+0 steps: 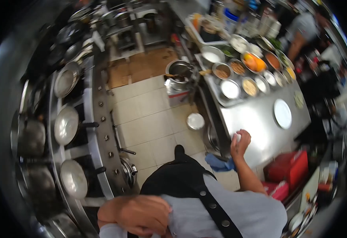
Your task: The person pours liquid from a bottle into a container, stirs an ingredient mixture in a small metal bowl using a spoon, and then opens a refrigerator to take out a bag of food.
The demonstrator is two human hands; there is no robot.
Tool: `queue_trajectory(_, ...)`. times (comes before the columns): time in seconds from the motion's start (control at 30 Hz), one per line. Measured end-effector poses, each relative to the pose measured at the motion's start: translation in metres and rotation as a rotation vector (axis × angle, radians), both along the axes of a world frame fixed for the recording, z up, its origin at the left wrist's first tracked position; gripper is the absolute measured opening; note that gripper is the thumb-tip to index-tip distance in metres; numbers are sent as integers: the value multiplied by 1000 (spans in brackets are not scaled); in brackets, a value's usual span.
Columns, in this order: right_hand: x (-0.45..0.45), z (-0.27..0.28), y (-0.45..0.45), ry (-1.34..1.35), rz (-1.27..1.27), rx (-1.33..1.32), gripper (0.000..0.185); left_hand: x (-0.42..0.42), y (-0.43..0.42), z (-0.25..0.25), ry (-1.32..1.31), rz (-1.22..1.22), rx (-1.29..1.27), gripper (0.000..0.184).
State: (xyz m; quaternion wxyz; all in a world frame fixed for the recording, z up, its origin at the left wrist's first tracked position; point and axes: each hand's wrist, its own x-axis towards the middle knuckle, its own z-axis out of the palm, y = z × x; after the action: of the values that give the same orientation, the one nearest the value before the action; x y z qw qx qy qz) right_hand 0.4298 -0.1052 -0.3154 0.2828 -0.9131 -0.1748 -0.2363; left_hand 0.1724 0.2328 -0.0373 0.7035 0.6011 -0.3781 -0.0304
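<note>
My right hand (241, 143) is closed over the near edge of the steel counter (244, 119). A small white rounded thing (237, 137), egg-like in shape, shows at its fingers, though most of it is hidden. Farther along the counter lies a white plate (282, 114), apart from the hand. A blue cloth (220, 162) hangs just below my right wrist. My left hand (145, 214) is bent in close to my chest at the bottom of the view. It is blurred and its fingers are mostly hidden.
Metal bowls of ingredients stand on a tray (237, 101) on the counter. To the left, several pans, one (67, 125) nearest the middle, rest on the stove. A pot (180, 71) and a white-topped container (195, 121) stand along the aisle. Another person (303, 31) is across the counter.
</note>
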Motion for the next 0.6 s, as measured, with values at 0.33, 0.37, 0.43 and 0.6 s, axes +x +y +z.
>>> queue_trajectory(0.33, 27, 28, 199, 345, 785, 207, 5, 5, 13, -10, 101, 707, 256, 15)
queue_trajectory(0.37, 24, 24, 211, 393, 820, 160, 4, -5, 15, -17, 147, 766, 282, 15)
queue_trajectory(0.43, 14, 27, 232, 471, 882, 49, 10, -27, 16, -36, 222, 899, 307, 16)
queue_trajectory(0.6, -19, 6, 268, 536, 1012, -28, 3, -101, 16, -84, 604, 1191, 160, 19)
